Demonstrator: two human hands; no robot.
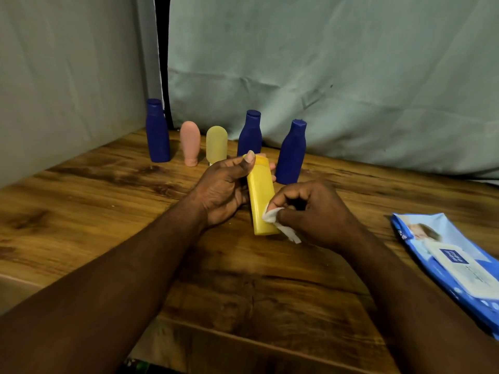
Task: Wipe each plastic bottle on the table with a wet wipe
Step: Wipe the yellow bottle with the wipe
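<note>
My left hand (224,187) grips a yellow plastic bottle (260,195) near its top, holding it tilted above the wooden table (94,201). My right hand (316,211) pinches a white wet wipe (272,215) against the bottle's lower right side. Behind them stand three dark blue bottles (157,130) (250,133) (292,152), a pink bottle (190,143) and a pale yellow bottle (216,144), all upright in a row near the back of the table.
A blue pack of wet wipes (448,260) lies at the table's right edge. Grey-green cloth (324,76) hangs behind and to the left of the table. The table's front edge runs across the bottom of the view.
</note>
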